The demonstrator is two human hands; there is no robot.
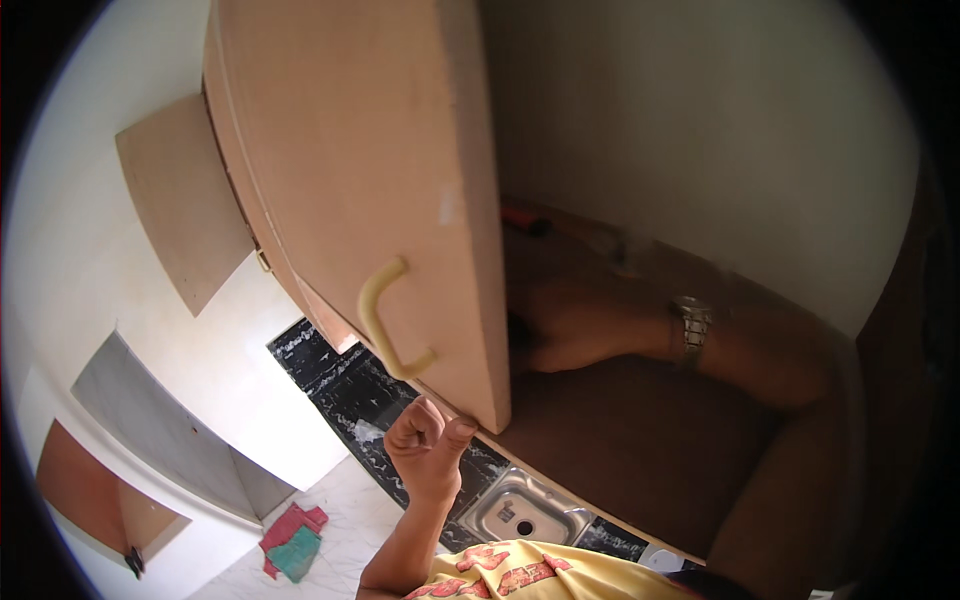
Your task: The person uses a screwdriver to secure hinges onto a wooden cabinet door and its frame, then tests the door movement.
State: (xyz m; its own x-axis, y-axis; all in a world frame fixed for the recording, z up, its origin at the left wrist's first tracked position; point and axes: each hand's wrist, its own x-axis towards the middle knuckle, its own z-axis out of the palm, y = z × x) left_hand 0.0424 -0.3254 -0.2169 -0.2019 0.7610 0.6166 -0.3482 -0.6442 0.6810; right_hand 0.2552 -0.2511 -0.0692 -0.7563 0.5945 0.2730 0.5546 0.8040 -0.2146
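A light-brown cabinet door (350, 150) with a cream handle (375, 320) stands swung open in front of me. My left hand (425, 450) is at its lower edge, below the handle. The fingers there are curled in with nothing visible inside them, and the thumb tip is at the door's bottom corner. Inside the dark cabinet (620, 450) reaches my right hand (575, 325), a metal watch (692, 325) on its wrist. Its fingers are hidden behind the door's edge and in shadow. A red and black object (527, 219) lies farther in, too dim to name.
Below are a black patterned counter (350, 395) and a steel sink (525, 512). Red and green cloths (293, 545) lie on the pale floor at lower left. Another cabinet door (185, 195) sticks out at left. Small blurred items (625, 255) stand inside the cabinet.
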